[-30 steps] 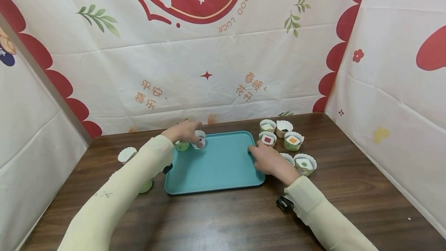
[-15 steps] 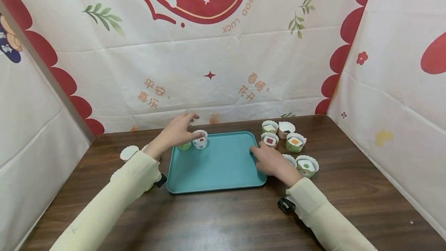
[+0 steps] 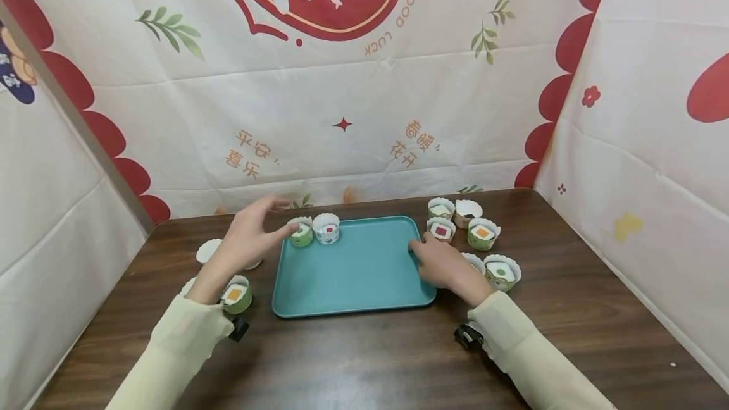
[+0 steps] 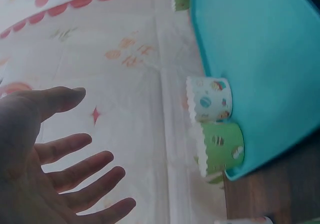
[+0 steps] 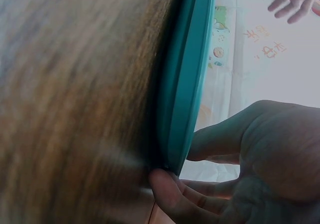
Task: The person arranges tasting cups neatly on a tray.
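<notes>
A teal tray (image 3: 353,271) lies on the brown table. In its back left corner stand a green paper baking cup (image 3: 302,237) and a white patterned one (image 3: 327,233), side by side, each with a white piece inside. My left hand (image 3: 245,239) hovers left of these cups, holding nothing; the left wrist view shows its fingers (image 4: 92,166) spread, apart from both cups. At the tray's right side, my right hand (image 3: 447,267) grips the edge. The right wrist view has its thumb and fingertips (image 5: 165,189) on either side of the tray rim (image 5: 185,94).
Several filled cups stand right of the tray, among them one with an orange centre (image 3: 482,233) and one with a green dot (image 3: 501,271). More cups (image 3: 236,295) stand at the left, partly behind my left arm. A printed cloth (image 3: 342,93) hangs behind the table.
My left hand has come off the white patterned cup and moved left, and that cup stays in the tray's corner. My right hand keeps its place at the tray edge.
</notes>
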### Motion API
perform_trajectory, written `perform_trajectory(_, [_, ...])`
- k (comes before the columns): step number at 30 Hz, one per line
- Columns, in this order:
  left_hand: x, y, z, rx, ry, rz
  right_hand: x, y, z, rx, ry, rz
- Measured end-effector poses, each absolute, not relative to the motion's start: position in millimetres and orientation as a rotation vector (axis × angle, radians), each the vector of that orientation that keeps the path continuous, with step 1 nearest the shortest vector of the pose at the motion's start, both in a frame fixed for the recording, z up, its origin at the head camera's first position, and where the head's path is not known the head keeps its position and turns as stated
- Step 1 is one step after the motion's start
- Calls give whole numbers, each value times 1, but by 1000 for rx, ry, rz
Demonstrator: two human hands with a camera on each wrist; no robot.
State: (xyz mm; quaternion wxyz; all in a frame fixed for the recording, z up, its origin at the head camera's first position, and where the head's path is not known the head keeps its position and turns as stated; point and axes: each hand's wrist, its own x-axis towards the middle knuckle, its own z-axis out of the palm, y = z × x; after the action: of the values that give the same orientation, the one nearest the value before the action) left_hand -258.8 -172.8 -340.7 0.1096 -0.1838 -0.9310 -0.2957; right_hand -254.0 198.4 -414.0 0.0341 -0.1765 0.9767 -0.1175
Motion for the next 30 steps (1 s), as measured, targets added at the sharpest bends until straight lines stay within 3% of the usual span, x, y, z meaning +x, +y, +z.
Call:
perform_trajectory(13, [-249, -229, -347, -283, -2593, -1184, -252, 195, -412, -543, 2999, -359])
perform_trajectory(30, [-255, -238, -355, -250, -2615, -1353, -253, 195, -411, -531, 3011, -346])
